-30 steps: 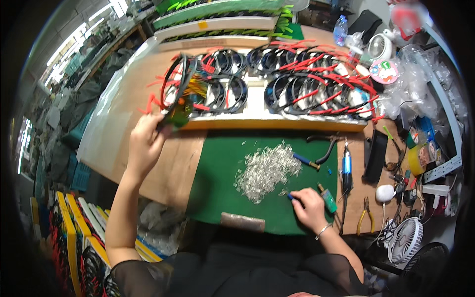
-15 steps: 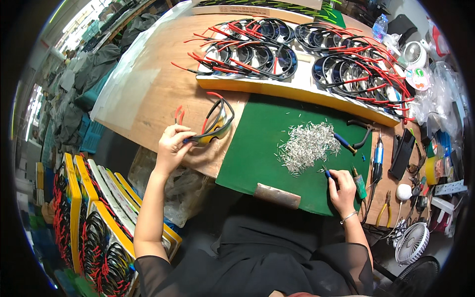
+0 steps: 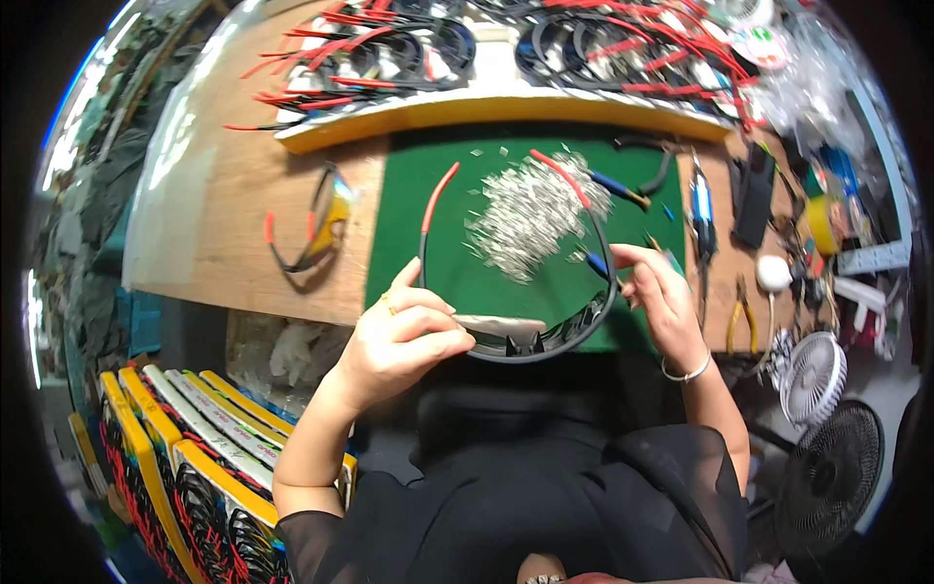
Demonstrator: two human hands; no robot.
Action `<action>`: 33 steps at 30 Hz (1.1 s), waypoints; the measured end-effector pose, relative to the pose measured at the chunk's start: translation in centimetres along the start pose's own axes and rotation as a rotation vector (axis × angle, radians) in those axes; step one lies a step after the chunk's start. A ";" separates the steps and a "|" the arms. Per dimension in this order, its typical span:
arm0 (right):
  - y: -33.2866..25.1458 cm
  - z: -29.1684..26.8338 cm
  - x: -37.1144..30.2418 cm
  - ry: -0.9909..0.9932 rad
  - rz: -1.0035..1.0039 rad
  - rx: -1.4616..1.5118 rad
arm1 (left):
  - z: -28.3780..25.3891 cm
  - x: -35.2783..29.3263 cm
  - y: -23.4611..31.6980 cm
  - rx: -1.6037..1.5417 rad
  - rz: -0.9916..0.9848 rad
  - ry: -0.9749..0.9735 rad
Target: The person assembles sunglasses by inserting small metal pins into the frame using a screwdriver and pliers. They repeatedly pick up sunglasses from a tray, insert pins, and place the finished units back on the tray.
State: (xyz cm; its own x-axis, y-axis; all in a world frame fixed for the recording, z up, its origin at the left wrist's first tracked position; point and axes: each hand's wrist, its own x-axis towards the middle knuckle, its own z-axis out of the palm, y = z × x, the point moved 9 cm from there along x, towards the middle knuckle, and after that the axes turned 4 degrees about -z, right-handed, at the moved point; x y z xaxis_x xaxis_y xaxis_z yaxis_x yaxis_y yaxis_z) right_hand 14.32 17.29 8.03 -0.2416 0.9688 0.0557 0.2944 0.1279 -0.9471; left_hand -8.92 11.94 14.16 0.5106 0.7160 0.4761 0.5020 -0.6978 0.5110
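A pair of glasses (image 3: pixel 520 356) with black frame and red temple tips is held up over the mat's near edge, temples pointing away from me. My left hand (image 3: pixel 401 341) is closed around its left side by the hinge. At the right temple, the thumb and index finger of my right hand (image 3: pixel 657 297) are closed on the black arm. Behind that temple a blue-handled tool (image 3: pixel 595 263) shows in part; its kind is unclear. Small silvery slivers (image 3: pixel 530 219) lie heaped on the green mat (image 3: pixel 409 263). A second pair of glasses (image 3: pixel 336 219), with yellowish lens, rests on the wooden table.
A long yellow-sided tray (image 3: pixel 506 115) full of glasses spans the back. Blue-handled pliers (image 3: pixel 618 187), a blue screwdriver-like tool (image 3: pixel 701 204) and yellow-handled pliers (image 3: pixel 741 321) lie right. Small white fan (image 3: pixel 813 380) and black fan (image 3: pixel 832 472) stand at right. Boxes of glasses (image 3: pixel 185 438) stand at lower left.
My left hand has brought a pair of glasses rightward, in front of me. My right hand has left the blue-handled tool and come to the glasses' temple. The view has shifted.
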 end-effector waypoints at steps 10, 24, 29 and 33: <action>2.7 4.7 -4.0 -0.583 0.460 0.644 | 4.6 -0.2 1.7 -0.013 0.088 -0.210; -9.0 5.6 -6.6 -0.720 -0.367 0.226 | 15.8 -3.6 -1.4 -1.927 -1.128 0.323; -6.7 3.9 -5.5 -0.731 -0.366 0.188 | 17.2 -3.7 -0.8 -1.770 -1.271 0.097; -3.8 2.7 -1.2 -0.262 -0.153 -0.187 | 19.1 -4.6 2.0 -1.853 -1.373 -0.203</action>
State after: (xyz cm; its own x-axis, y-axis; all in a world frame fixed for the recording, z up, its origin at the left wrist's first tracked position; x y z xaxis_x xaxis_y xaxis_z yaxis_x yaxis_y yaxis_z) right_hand 11.00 15.07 10.68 -0.5179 0.8511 0.0865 0.3950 0.3276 -0.8583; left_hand 3.05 6.83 -0.69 0.6438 0.4874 -0.5899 -0.4008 0.8715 0.2826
